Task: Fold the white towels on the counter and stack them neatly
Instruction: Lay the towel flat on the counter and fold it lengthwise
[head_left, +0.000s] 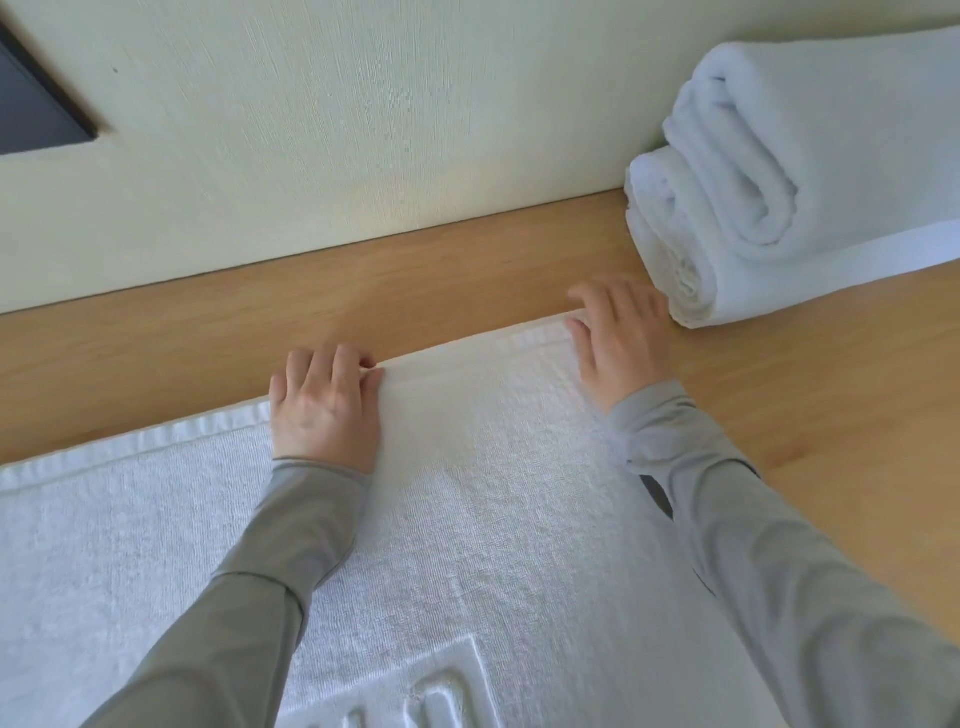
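A white towel (483, 499) lies spread flat on the wooden counter (363, 291), its hemmed far edge running from the left up to the right. My left hand (324, 410) grips that far edge, fingers curled over the hem. My right hand (621, 340) rests at the towel's far right corner with fingers spread and slightly blurred; whether it holds the cloth I cannot tell. Raised letters in a square frame show in the towel near the bottom. Two folded white towels (769, 192) sit stacked at the back right, touching the wall.
A cream wall (337, 130) rises right behind the counter. A dark framed panel (31, 109) is at the wall's upper left. Bare wood shows between the towel's far edge and the wall, and to the right below the stack.
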